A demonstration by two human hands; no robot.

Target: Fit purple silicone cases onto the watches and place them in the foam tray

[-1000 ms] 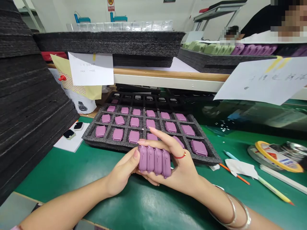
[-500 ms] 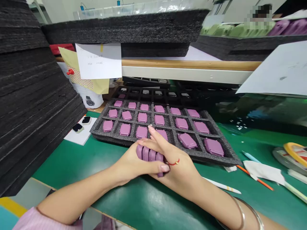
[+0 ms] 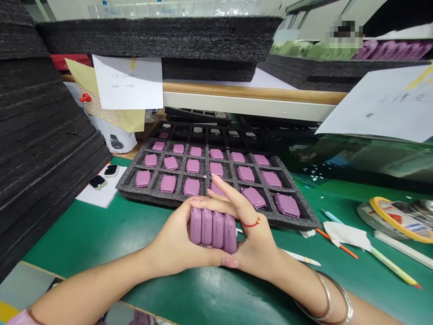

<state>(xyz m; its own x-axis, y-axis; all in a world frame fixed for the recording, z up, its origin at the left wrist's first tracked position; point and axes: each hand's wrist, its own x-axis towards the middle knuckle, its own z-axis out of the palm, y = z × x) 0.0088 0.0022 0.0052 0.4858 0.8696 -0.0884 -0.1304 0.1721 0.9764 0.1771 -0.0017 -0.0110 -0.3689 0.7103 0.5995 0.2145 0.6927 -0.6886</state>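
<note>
Several purple watch cases (image 3: 213,229) stand side by side in a row, held between both hands above the green table. My left hand (image 3: 176,241) wraps the row from the left, its thumb running underneath. On the right, my right hand (image 3: 252,230) presses against the row's end, with its fingers reaching over the top and one finger pointing up. Just beyond the hands lies a black foam tray (image 3: 155,197) whose compartments hold more purple cases (image 3: 168,183). The hands hide part of its front row.
Black foam stacks (image 3: 50,149) rise at the left. Two watches (image 3: 98,181) lie on white paper. Pens, a white cloth (image 3: 347,234) and a yellow-rimmed roll (image 3: 399,219) are at the right. A shelf (image 3: 253,103) with trays crosses behind; a partly seen person is beyond.
My hands have turned the row of purple cases so that more of their sides show. My right hand has moved from across the row to its right end. The view has shifted slightly right.
</note>
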